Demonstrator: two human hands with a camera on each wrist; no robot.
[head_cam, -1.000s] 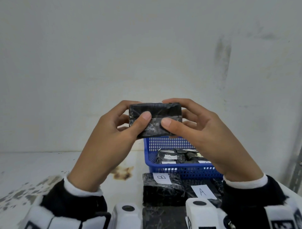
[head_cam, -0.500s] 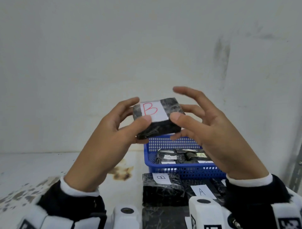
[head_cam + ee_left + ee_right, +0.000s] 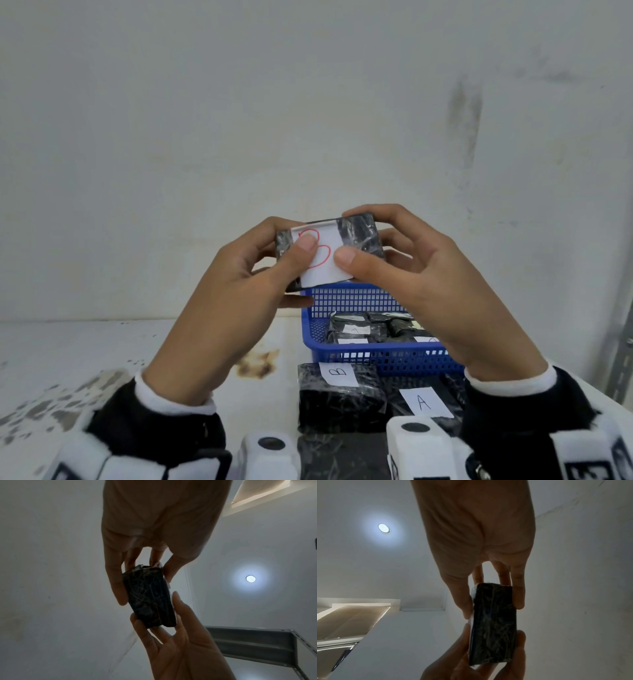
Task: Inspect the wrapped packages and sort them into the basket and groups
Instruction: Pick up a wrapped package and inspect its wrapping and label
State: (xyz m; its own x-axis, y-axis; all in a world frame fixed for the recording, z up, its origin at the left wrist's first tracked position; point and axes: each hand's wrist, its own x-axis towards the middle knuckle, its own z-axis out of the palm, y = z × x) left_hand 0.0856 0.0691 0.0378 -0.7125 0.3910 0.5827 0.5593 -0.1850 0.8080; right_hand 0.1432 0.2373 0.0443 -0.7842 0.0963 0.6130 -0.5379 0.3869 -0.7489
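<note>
Right hand [image 3: 438, 274] now closed back onto black wrapped package [image 3: 359, 236], left hand [image 3: 239, 284] pinching it too, thumbs on red-lettered label [image 3: 322, 260], blue basket [image 3: 342, 301] at 6 o'clock below.

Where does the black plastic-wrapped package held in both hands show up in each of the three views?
Head: black plastic-wrapped package at centre, white label facing the camera.
Left wrist: centre, seen edge-on.
Right wrist: lower centre, edge-on.
Shared landmark: the thumbs pressing its labelled face; the round ceiling light shows only in the wrist views.

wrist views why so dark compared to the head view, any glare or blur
Both wrist views look up at a round ceiling lamp that flares, leaving the hands and black plastic-wrapped package backlit and dim; head view is evenly lit and sharp, its white label readable, a red B partly covered by a thumb.
</note>
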